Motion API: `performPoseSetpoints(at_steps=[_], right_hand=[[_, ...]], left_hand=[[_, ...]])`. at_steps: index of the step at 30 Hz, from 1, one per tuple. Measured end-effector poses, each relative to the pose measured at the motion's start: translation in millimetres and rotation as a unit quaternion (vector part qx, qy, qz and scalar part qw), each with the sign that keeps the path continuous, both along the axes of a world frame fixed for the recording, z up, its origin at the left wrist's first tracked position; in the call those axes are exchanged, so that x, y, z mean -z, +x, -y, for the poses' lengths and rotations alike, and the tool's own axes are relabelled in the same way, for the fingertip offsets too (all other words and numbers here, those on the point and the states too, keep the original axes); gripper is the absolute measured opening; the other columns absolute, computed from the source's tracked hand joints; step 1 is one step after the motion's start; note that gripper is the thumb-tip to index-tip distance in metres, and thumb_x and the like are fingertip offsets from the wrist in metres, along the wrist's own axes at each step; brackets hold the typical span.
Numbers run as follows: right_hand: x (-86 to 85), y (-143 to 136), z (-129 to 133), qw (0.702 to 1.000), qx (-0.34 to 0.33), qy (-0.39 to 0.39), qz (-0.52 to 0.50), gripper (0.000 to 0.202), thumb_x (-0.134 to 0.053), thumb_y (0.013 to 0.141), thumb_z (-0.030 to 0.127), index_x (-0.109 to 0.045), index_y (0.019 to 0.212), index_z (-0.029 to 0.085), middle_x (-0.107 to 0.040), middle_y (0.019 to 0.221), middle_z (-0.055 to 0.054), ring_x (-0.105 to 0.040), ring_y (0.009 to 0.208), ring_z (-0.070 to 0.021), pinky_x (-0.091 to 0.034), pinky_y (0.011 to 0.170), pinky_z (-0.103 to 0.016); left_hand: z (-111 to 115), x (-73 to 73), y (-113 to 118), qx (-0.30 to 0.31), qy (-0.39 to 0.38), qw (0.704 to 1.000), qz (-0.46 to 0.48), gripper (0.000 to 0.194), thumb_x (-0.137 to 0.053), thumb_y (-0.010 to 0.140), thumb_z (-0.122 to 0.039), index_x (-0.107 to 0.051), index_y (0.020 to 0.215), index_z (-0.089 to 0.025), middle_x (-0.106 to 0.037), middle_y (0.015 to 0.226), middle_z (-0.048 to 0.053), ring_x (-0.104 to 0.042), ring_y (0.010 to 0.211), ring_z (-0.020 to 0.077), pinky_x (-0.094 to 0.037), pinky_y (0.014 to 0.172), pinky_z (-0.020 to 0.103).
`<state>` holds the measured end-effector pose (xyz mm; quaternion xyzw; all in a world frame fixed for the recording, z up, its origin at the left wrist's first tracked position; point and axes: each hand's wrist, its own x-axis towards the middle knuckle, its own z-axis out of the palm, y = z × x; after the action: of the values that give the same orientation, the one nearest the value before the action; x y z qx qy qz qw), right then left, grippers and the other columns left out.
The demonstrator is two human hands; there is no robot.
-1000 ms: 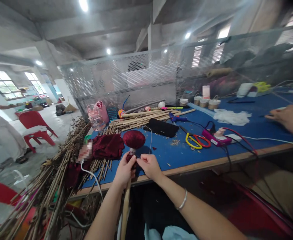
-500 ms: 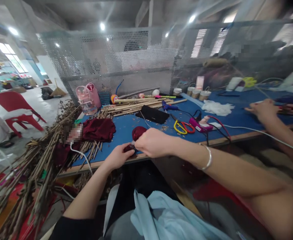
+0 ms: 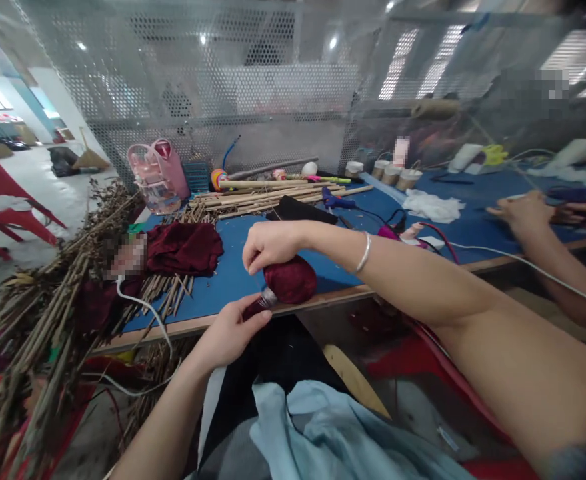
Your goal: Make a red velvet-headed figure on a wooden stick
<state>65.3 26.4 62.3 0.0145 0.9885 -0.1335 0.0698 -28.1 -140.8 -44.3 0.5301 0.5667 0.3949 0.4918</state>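
My left hand (image 3: 240,327) grips the gathered end of a dark red cloth bundle (image 3: 291,280) at the table's front edge. The bundle's rounded head points right, and its neck is wound with pale, shiny thread (image 3: 269,297). Above the bundle's left side, my right hand (image 3: 273,245) is closed in a pinch, a bracelet on its wrist. A faint strand seems to run from its fingertips towards the neck; the fingers partly hide it. More dark red cloth (image 3: 185,249) lies crumpled on the table to the left.
Dry branches (image 3: 37,333) and cut sticks crowd the left. Behind lie pale sticks (image 3: 267,193), black cloth (image 3: 303,210), a blue glue gun (image 3: 335,199) and a pink bottle (image 3: 170,170). White cables cross both sides. A co-worker's hands (image 3: 527,213) work at the right.
My right hand has moved left and up from the bundle's neck, uncovering the bundle's round head and the wound thread. My left hand keeps its grip. The view has shifted slightly.
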Motion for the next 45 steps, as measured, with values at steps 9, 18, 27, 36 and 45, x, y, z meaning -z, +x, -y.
performPoseSetpoints(at_steps=[9,18,27,36,45], right_hand=[[61.4,7,-10,0.965,0.170,-0.151,-0.130,0.023,-0.051,0.081,0.022,-0.068,0.074,0.008,-0.063,0.060,0.000,-0.052,0.057,-0.0096,-0.038,0.058,-0.021],[26.4,36,43,0.960,-0.012,0.271,-0.063,0.020,-0.046,0.082,0.015,-0.065,0.079,0.013,-0.066,0.073,-0.009,-0.061,0.068,-0.0176,-0.030,0.054,-0.024],[-2.5,32,67,0.960,-0.037,0.277,-0.001,0.020,-0.052,0.083,0.025,-0.066,0.073,0.014,-0.067,0.072,-0.008,-0.060,0.064,-0.0184,-0.025,0.049,-0.026],[-22.5,23,50,0.949,-0.014,0.310,-0.063,0.023,-0.046,0.082,0.018,-0.068,0.078,0.017,-0.067,0.081,-0.005,-0.057,0.071,-0.0143,-0.021,0.052,-0.024],[-24.1,6,36,0.951,-0.018,0.306,-0.048,0.022,-0.050,0.082,0.024,-0.072,0.084,0.023,-0.068,0.080,-0.002,-0.056,0.070,-0.0138,-0.028,0.058,-0.023]], left_hand=[[-12,-13.8,-17,-0.212,-0.008,0.957,0.197,0.056,-0.061,0.071,-0.054,-0.040,0.115,-0.027,-0.039,0.054,-0.010,-0.022,0.034,0.0025,-0.016,0.032,0.014],[-21,4.7,2,-0.149,-0.049,0.978,0.141,0.041,-0.060,0.076,-0.045,-0.044,0.108,-0.026,-0.042,0.054,-0.009,-0.025,0.032,0.0026,-0.017,0.030,0.014],[-26,-4.9,-6,-0.155,-0.069,0.971,0.166,0.037,-0.062,0.074,-0.045,-0.044,0.101,-0.027,-0.039,0.055,-0.010,-0.023,0.032,0.0014,-0.016,0.031,0.013],[-18,-10.3,13,-0.097,-0.103,0.979,0.145,0.035,-0.059,0.076,-0.045,-0.045,0.103,-0.027,-0.040,0.057,-0.009,-0.024,0.032,0.0016,-0.016,0.032,0.014],[-11,-7.3,21,-0.043,-0.075,0.988,0.128,0.038,-0.055,0.079,-0.046,-0.042,0.111,-0.028,-0.037,0.055,-0.011,-0.024,0.033,0.0035,-0.019,0.033,0.015]])
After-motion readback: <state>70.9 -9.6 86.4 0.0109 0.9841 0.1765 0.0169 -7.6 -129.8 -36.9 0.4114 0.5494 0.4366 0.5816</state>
